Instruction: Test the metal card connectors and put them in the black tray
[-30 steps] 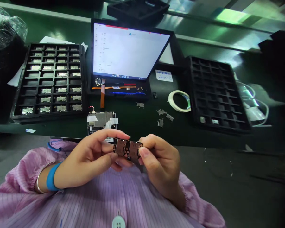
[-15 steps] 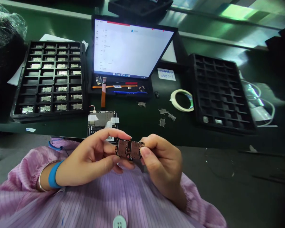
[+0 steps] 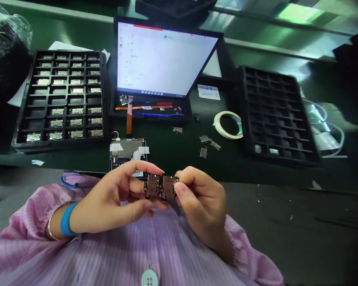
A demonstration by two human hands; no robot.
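Two small circuit boards with metal card sockets sit side by side in front of my chest. The left circuit board (image 3: pixel 153 185) rests among the fingers of my left hand (image 3: pixel 119 198), the index finger along its top edge and other fingers behind it. My left thumb lies just under its lower edge. Between thumb and index finger, my right hand (image 3: pixel 201 202) pinches the outer edge of the right circuit board (image 3: pixel 168 186). Whether the two boards are joined or only touching, I cannot tell. Behind my left hand lies a taped device board (image 3: pixel 128 149), partly covered.
A black tray (image 3: pixel 15 139) of metal-shielded modules stands left, another black tray (image 3: pixel 286 159) with a few parts right. A laptop (image 3: pixel 164 59) stands at the back. Loose metal pieces (image 3: pixel 203 152), a tape roll (image 3: pixel 217 124) and an orange flex cable (image 3: pixel 129 123) lie between.
The boards have shifted slightly left and turned a little. The lower edge of the left board now shows more, with my left thumb just beneath it. Both hands keep their hold.
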